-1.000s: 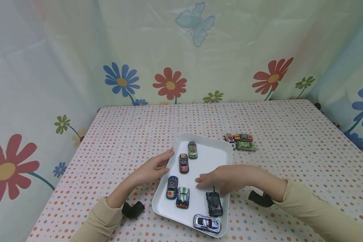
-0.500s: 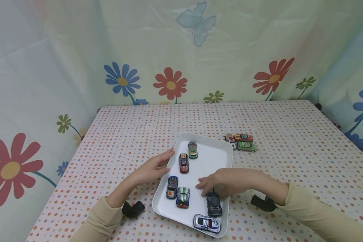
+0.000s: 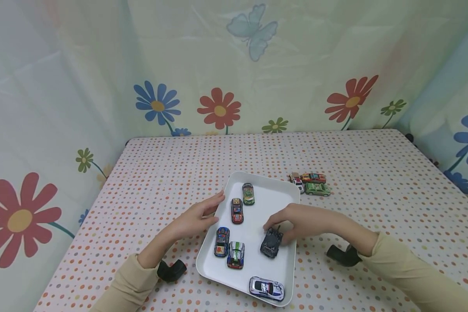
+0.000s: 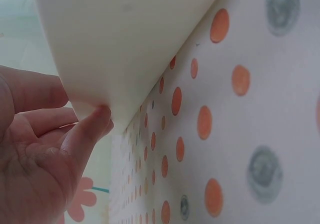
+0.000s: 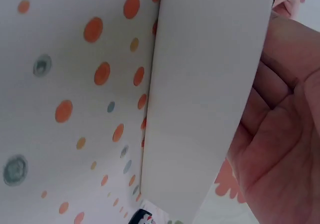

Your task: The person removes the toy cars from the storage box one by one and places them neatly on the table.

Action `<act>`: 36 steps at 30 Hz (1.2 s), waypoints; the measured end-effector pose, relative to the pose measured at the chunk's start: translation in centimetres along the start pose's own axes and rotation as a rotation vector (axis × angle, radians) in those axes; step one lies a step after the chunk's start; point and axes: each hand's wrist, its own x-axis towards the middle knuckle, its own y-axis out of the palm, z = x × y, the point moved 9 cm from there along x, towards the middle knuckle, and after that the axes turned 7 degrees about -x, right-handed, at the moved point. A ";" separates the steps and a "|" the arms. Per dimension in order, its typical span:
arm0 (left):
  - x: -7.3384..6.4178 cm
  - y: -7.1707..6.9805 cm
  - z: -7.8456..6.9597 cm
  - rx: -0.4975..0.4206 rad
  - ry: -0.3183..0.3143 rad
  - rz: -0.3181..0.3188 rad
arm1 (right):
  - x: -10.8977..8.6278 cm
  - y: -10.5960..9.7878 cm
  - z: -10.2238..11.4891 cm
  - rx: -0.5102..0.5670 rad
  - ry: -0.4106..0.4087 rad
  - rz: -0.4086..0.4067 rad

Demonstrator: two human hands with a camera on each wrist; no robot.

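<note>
A white tray (image 3: 273, 195) lies on the dotted tablecloth. My left hand (image 3: 195, 220) holds its left rim; in the left wrist view the thumb presses the outer wall (image 4: 125, 44) while the fingers reach over the edge. Over the tray's right side, my right hand (image 3: 308, 220) grips a black toy military vehicle (image 3: 271, 245) with a thin barrel, thumb on one side and fingers at its far end. The right wrist view shows mostly the palm (image 5: 280, 154) beyond the tray wall, which hides the fingertips and the toy.
Several other toy cars sit in the tray: a green one (image 3: 248, 193), a red one (image 3: 237, 211), a blue one (image 3: 221, 242), a white-green one (image 3: 235, 255) and a white one (image 3: 267, 288). Outside the far right corner are a green car (image 3: 317, 189) and two others.
My right hand has closed on the black toy vehicle, which has shifted away from the white car and turned slightly. My left hand stays on the tray rim.
</note>
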 end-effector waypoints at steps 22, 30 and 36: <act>-0.1 -0.1 0.0 -0.012 0.000 0.002 | -0.3 -2.7 1.2 0.022 0.027 -0.190; -0.1 0.0 0.1 -0.004 0.001 0.002 | -0.3 -3.4 1.5 0.055 0.029 -0.247; -0.1 0.0 0.2 -0.003 -0.002 0.007 | -0.8 -4.3 0.6 0.115 0.046 -0.325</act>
